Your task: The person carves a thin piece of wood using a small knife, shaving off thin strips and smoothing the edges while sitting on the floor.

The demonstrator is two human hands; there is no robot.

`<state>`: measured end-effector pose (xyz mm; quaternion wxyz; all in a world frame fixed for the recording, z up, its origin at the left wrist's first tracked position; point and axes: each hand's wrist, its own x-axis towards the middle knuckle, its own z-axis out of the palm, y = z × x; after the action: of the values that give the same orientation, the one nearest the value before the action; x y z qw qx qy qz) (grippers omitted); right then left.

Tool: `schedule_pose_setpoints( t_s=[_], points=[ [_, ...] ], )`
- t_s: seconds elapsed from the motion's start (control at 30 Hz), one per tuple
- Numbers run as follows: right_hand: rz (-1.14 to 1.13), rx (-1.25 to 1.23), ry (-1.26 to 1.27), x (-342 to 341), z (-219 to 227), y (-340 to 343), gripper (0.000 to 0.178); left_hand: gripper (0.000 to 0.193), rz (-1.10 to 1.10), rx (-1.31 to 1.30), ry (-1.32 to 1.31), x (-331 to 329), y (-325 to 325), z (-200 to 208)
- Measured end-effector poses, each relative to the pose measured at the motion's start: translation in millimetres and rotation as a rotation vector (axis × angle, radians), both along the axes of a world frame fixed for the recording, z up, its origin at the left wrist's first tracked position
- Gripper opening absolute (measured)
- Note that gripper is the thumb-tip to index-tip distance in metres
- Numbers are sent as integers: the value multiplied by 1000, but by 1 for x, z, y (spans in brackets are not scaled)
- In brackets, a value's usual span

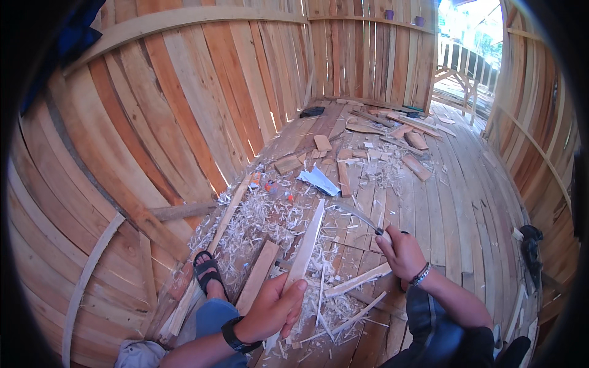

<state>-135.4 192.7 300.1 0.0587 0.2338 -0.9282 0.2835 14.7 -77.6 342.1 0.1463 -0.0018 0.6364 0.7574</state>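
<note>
My left hand (273,310), with a dark band at its wrist, is closed around the lower part of a pale wooden stick (308,242). The stick points up and away from me and narrows to a tip at its far end. In my right hand (405,254), which wears a bracelet, is a curved knife (361,216). Its blade reaches up and to the left, toward the stick's upper part, with a gap between them. My fingers hide most of the knife's handle. Wood shavings (242,230) lie thickly on the floor below.
A reddish board (257,276) lies beside my sandalled foot (210,273). Ahead are a crumpled silvery-blue sheet (319,181) and scattered wood offcuts (417,167). A plank wall (184,92) rises on the left. A doorway (467,61) opens at the far right.
</note>
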Motion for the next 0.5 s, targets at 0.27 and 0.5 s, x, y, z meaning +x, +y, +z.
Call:
schedule_pose_setpoints(
  t_s=[0.27,0.5],
  points=[
    [204,-178,135,39,30,-4,25,23,-19,37,10,-3,1,1],
    [148,-44,44,40,33,-10,25,28,-73,111,2,-3,0,-3]
  ],
)
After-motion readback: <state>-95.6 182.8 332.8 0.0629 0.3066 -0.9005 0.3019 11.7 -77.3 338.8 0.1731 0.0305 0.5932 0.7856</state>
